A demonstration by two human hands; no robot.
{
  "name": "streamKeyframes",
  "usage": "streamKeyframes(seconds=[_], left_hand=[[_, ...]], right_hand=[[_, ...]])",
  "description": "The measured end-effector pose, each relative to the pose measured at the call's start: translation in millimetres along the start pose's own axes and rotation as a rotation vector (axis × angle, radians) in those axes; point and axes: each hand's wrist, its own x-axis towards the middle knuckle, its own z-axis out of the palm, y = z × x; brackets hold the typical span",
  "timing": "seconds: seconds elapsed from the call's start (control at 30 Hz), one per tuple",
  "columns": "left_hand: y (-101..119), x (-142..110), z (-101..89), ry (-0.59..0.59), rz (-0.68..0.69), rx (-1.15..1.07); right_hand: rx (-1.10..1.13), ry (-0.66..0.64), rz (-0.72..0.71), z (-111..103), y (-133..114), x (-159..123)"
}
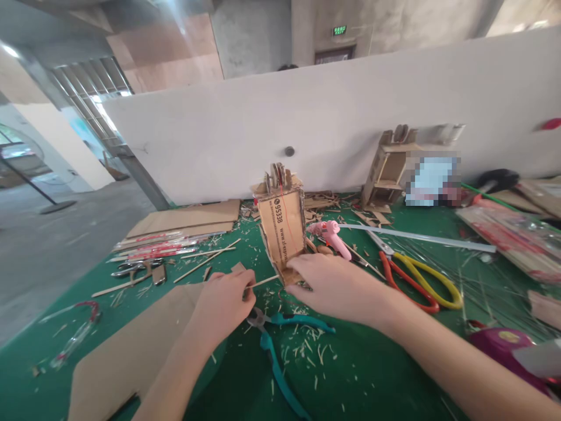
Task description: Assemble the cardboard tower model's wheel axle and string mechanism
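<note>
My left hand (228, 301) is closed in a pinch around a thin wooden stick (265, 281), whose far end points right to the base of a cardboard model (281, 225). This model is a tall box with printed text, a red thread down its face and round cardboard discs on top. Low on the box, my right hand (322, 285) grips its lower edge, the fingertips partly hidden. Just below both hands lie teal-handled pliers (302, 320) with their handles spread. Behind my right hand rests a pink glue gun (335, 238).
Scissors (421, 280) with red and yellow handles lie at right. A second cardboard model (383, 172) stands by the white partition (228, 140). Flat cardboard (131, 345), loose sticks (208, 261) and wood shavings cover parts of the green table. A purple object (504, 351) is at lower right.
</note>
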Motion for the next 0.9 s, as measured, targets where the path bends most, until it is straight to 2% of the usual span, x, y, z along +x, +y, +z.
streamKeyframes(seconds=[0.13, 0.3, 0.4, 0.53, 0.73, 0.9], left_hand=[[4, 0, 0.1, -0.013, 0.041, -0.012], [6, -2, -2.2, 0.003, 0.056, -0.048], [6, -3, -5.6, 0.035, 0.041, -0.069], [5, -4, -7.4, 0.132, 0.036, -0.071], [5, -5, -2.5, 0.316, 0.106, -0.122], [9, -7, -1.9, 0.335, 0.105, -0.235]], right_hand=[[0.106, -0.054, 0.076, 23, 5, 19], [0.223, -0.006, 0.058, 42, 18, 28], [0.241, 0.03, 0.063, 43, 21, 28], [0.245, 0.11, -0.014, 29, 15, 23], [0.078, 0.236, -0.206, 11, 8, 20], [-0.294, 0.305, -0.364, 12, 14, 17]])
